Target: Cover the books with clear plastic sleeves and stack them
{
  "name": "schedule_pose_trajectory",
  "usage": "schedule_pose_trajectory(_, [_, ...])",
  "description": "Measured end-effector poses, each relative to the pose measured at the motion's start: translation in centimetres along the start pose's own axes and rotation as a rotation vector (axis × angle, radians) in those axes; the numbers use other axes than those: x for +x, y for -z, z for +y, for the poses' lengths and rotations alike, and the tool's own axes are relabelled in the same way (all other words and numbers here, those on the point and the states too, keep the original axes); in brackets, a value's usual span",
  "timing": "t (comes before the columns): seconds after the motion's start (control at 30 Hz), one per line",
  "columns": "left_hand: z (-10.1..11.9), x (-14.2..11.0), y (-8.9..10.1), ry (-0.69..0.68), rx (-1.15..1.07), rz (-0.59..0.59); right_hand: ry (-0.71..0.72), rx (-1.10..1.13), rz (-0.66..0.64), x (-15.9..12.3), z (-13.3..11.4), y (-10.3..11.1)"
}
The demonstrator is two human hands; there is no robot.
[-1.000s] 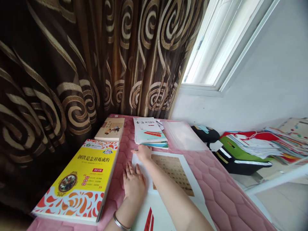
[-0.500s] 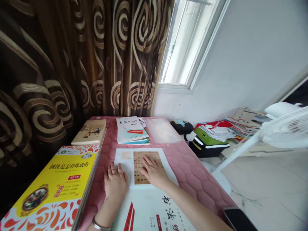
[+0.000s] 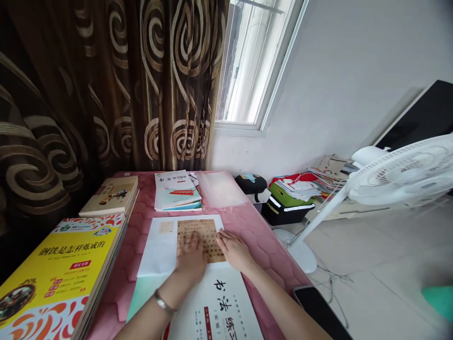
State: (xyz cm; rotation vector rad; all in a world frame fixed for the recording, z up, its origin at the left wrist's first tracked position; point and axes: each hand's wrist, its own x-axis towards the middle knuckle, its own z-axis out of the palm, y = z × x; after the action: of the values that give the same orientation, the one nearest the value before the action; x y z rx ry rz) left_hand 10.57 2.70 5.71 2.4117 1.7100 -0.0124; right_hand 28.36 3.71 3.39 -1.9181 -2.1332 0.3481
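A calligraphy workbook (image 3: pixel 226 295) lies spread out with its cover side up, Chinese characters on the lower part. On its upper part is a brown picture of old writing (image 3: pixel 209 228). My left hand (image 3: pixel 193 259), with a silver bracelet at the wrist, lies over the left and middle of this picture, somewhat blurred, fingers stretched out. My right hand (image 3: pixel 236 251) rests flat at the picture's right edge, near the workbook's right border, its fingers extended. Neither hand grips anything.
Yellow-covered books (image 3: pixel 76 259) and a smaller tan book (image 3: pixel 109 196) line the left side. Behind sit stacked workbooks (image 3: pixel 173 186) and clear plastic covers (image 3: pixel 222 189). A phone (image 3: pixel 316 309) lies at the right edge; a white fan (image 3: pixel 320 215) stands beyond.
My left hand has moved right from the workbook's left edge onto the brown picture. My right hand has shifted off the picture's middle to its right edge. The view has turned right.
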Motion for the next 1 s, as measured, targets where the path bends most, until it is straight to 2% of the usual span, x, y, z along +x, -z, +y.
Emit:
schedule_pose_trajectory(0.07, [2.6,1.4,-0.4,-0.164,-0.076,0.006,-0.011,0.036,0.037,0.6,0.6,0.6])
schedule_pose_trajectory(0.17, [4.7,2.7,-1.4,-0.189,-0.092,0.068,-0.082,0.035,0.124,1.8,1.8,1.4])
schedule_pose_trajectory(0.37, [4.6,3.1,-2.7,-0.179,-0.111,0.115,-0.313,-0.002,0.196,5.9,3.5,1.8])
schedule_pose_trajectory(0.57, [4.4,3.0,-2.8,-0.185,-0.126,0.124,-0.472,-0.024,0.228,10.0,3.1,1.7])
schedule_pose_trajectory(0.67, [4.4,3.0,-2.8,-0.178,-0.146,0.120,-0.444,-0.026,0.228,9.5,3.0,1.5])
schedule_pose_trajectory(0.87, [4.4,3.2,-2.9,-0.180,-0.165,0.116,-0.314,0.029,0.123,5.7,3.7,1.8])
schedule_pose_trajectory(1.0, [4.4,3.1,-2.7,-0.182,-0.167,0.124,-0.338,0.056,0.085,6.1,4.1,2.1])
